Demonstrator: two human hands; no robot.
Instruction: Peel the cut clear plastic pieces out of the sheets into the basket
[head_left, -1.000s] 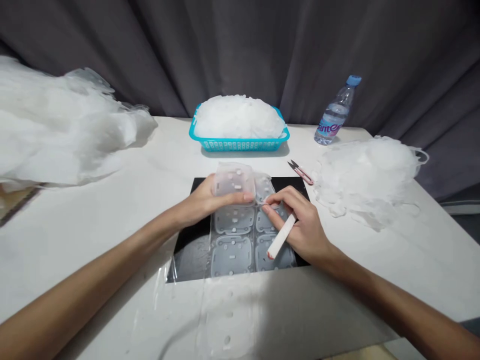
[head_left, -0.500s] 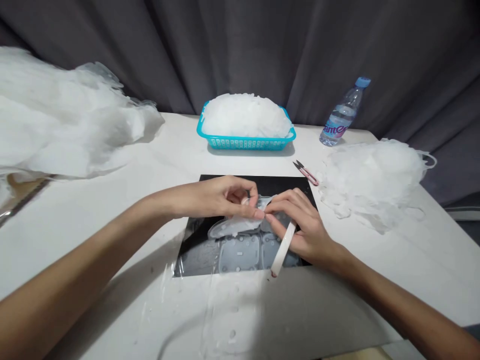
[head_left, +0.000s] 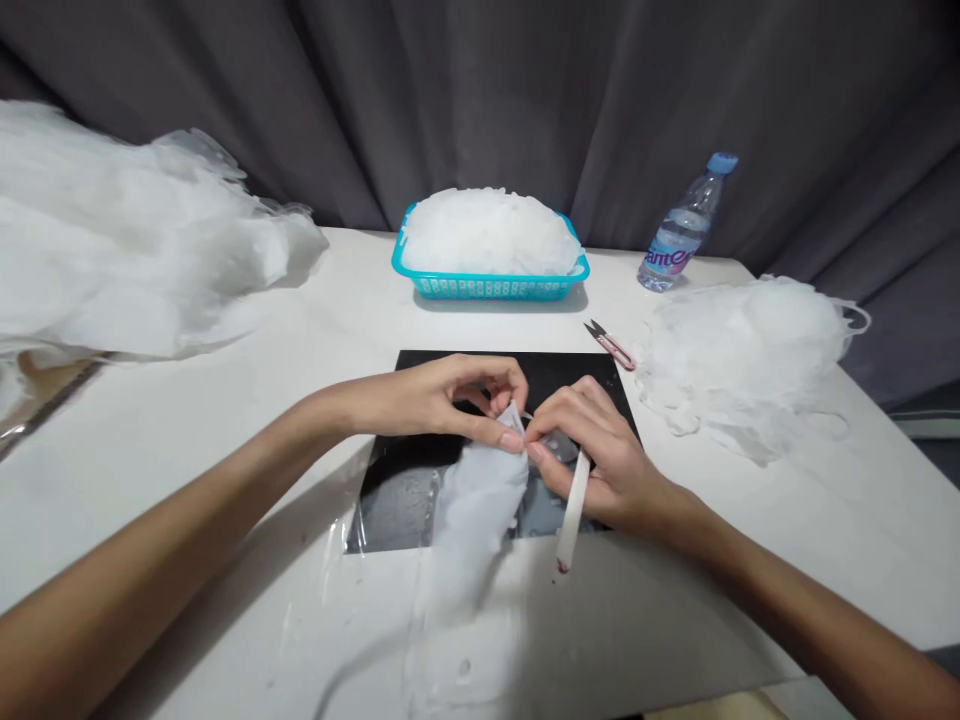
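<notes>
A thin, translucent whitish piece of moulded sheet (head_left: 480, 490) hangs from the fingertips of my left hand (head_left: 457, 395), which is closed in a pinch on its upper corner. The sheet's lower end is blurred. My right hand (head_left: 600, 445) is closed as well, thumb and forefinger together at the same corner, almost touching the left thumb. A flat white stick (head_left: 572, 515) with a reddish tip is tucked in my right palm and points down. Under both hands lies a black rectangle (head_left: 390, 500). Part of another clear moulded piece (head_left: 538, 510) shows on it.
A blue basket (head_left: 491, 288) heaped with white translucent pieces stands at the back. Large white piles lie left (head_left: 135, 250) and right (head_left: 742, 350). Pink-handled thread snips (head_left: 611, 345) and a water bottle (head_left: 682, 235) are at the right. A dark curtain (head_left: 480, 90) hangs behind.
The sheet in my left hand has swung from lying sideways to hanging down toward me. The white stick's lower end has shifted slightly right. Both hands stay close together.
</notes>
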